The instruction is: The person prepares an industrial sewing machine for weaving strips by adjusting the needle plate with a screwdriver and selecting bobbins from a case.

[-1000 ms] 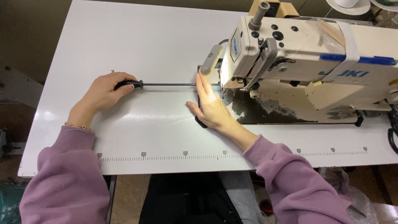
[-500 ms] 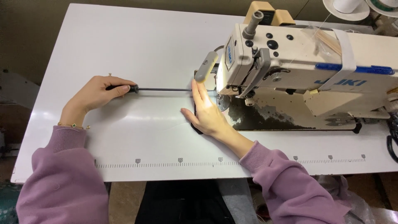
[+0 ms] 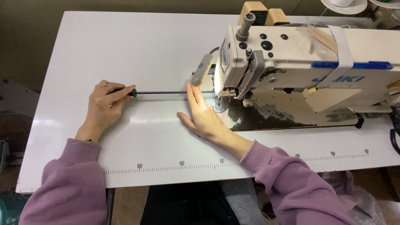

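My left hand (image 3: 106, 104) grips the black handle of a long thin screwdriver (image 3: 162, 92), held level above the white table (image 3: 125, 50). Its shaft points right toward the needle area of the cream sewing machine (image 3: 300, 66). My right hand (image 3: 202, 114) lies flat on the table with fingers together, beside the shaft's far end and just left of the metal needle plate (image 3: 221, 104). The screwdriver's tip is hidden behind my right fingers. Both arms wear purple sleeves.
A grey lamp head (image 3: 203, 70) sticks out from the machine's left end above my right hand. A printed ruler strip (image 3: 183, 164) runs along the table's near edge. Thread cones' bases (image 3: 343, 5) stand at the back right. A black cable (image 3: 393, 133) hangs at the right edge.
My left hand and the screwdriver have stayed aimed at the machine; the camera view shifted slightly. My right hand stays flat by the needle plate.
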